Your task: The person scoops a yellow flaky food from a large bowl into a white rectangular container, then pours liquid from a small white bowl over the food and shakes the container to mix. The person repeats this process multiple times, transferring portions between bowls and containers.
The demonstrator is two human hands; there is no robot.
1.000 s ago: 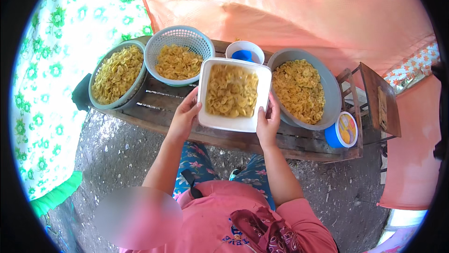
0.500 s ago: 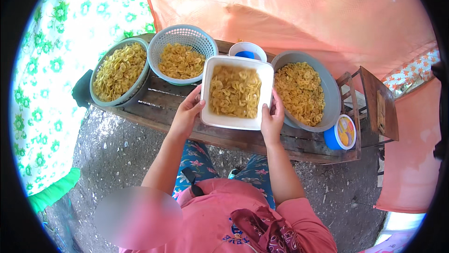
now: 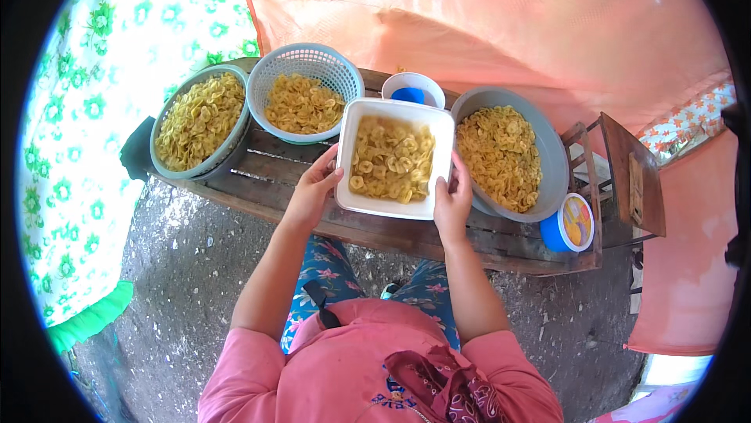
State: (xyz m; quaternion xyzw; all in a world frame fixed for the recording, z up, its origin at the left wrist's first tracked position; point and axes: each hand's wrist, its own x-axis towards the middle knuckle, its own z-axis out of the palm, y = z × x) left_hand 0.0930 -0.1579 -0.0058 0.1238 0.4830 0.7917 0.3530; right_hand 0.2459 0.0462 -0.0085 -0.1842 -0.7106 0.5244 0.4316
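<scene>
Between my hands I hold a square white plastic tub (image 3: 395, 208) above the bench. Thin yellow banana chips (image 3: 391, 161) partly fill it. My left hand (image 3: 317, 182) is closed on the tub's left side, thumb at the wall. On the opposite side my right hand (image 3: 454, 198) grips it the same way. Just behind the tub stand a grey-blue perforated colander (image 3: 344, 67) with chips and a small white bowl (image 3: 429, 86) with something blue inside. A large grey basin (image 3: 554, 176) of chips is right of my right hand.
A second colander (image 3: 164, 165) heaped with chips sits at the left end of the slatted wooden bench (image 3: 270, 163). At the right end lies a blue tub with a white-rimmed lid (image 3: 565, 229), near a wooden chair (image 3: 634, 176). Orange cloth (image 3: 501, 16) hangs behind.
The chips in the white tub have shifted and lie differently. Both hands and the tub have moved very slightly, still gripping.
</scene>
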